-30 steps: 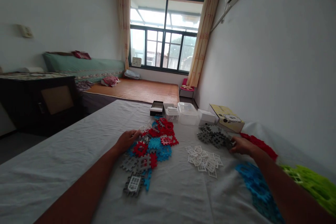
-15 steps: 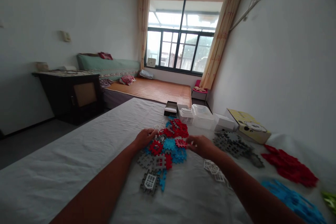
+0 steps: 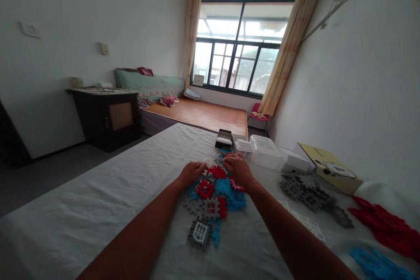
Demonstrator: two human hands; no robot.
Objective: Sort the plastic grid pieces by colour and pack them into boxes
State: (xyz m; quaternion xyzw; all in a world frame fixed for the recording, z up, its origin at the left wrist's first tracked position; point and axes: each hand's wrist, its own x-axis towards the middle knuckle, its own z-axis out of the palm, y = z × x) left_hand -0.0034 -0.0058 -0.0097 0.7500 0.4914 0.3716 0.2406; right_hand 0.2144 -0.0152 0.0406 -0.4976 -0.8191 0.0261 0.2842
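A mixed pile of plastic interlocking building pieces lies between my hands, with a red gear-shaped piece [image 3: 205, 189], blue pieces [image 3: 223, 187] and white lattice pieces [image 3: 211, 162]. At the pile's left edge is my left hand [image 3: 192, 173], fingers drawn together beside the white lattice; whatever they pinch is too small to make out. My right hand [image 3: 239, 169] reaches over the far right of the pile, fingers bent and closed, hiding what is under them. Closer to me lie a grey window piece [image 3: 211, 208] and a dark grey piece with a white window [image 3: 200, 231].
Sorted heaps of grey pieces [image 3: 306, 192], red pieces [image 3: 383, 223] and blue pieces [image 3: 380, 264] lie to the right. White lattice panels [image 3: 306, 223] are partly behind my right forearm. A black box [image 3: 223, 138], clear plastic container [image 3: 265, 152] and yellow box [image 3: 331, 168] line the back.
My right hand has moved from the pile's right side to its far part, over the red pieces. My left hand stays at the left edge. The view has turned slightly left.
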